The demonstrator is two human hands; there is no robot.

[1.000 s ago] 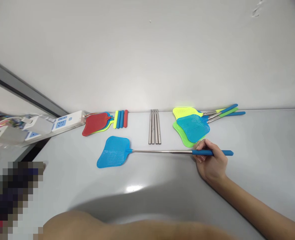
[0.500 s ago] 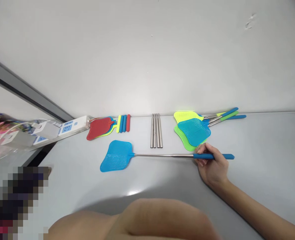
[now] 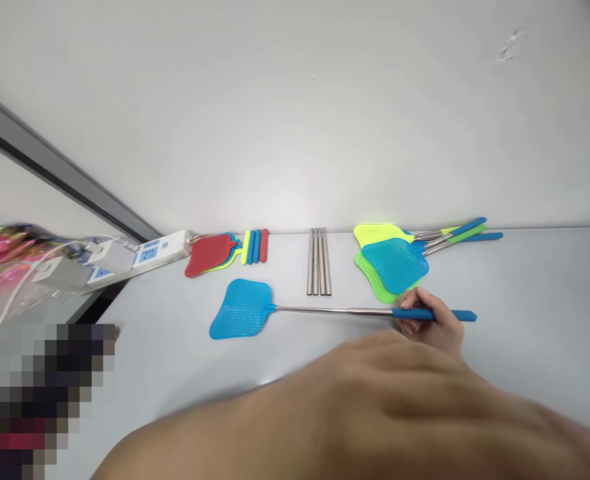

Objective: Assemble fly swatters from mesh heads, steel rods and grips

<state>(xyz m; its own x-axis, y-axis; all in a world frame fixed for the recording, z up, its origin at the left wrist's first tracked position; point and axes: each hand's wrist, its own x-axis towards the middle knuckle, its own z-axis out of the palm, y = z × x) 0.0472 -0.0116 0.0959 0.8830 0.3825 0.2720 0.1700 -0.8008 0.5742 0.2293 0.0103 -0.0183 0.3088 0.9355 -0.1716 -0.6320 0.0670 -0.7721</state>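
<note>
A blue fly swatter (image 3: 245,309) with an extended metal rod lies level above the table. Its blue handle is wrapped by the fingers of my right hand (image 3: 447,327). Close to the camera, my left hand (image 3: 389,400) is large and blurred, with its back turned up. It covers the lower middle and part of my right wrist, and its fingertips cannot be made out. Just beyond my right hand is a pile of swatters, with a blue one (image 3: 395,263) over a green one (image 3: 375,280) and a yellow one (image 3: 377,232).
Several metal rods (image 3: 319,263) lie side by side at mid-table. Left of them are coloured handle grips (image 3: 255,247) and stacked swatter heads, a red one (image 3: 207,257) on top. A white power strip (image 3: 162,252) with plugs runs along the left edge. A wall (image 3: 295,133) rises behind.
My left hand has come up and across to the right, now covering my right wrist and forearm. The view has shifted slightly; my right hand still grips the swatter.
</note>
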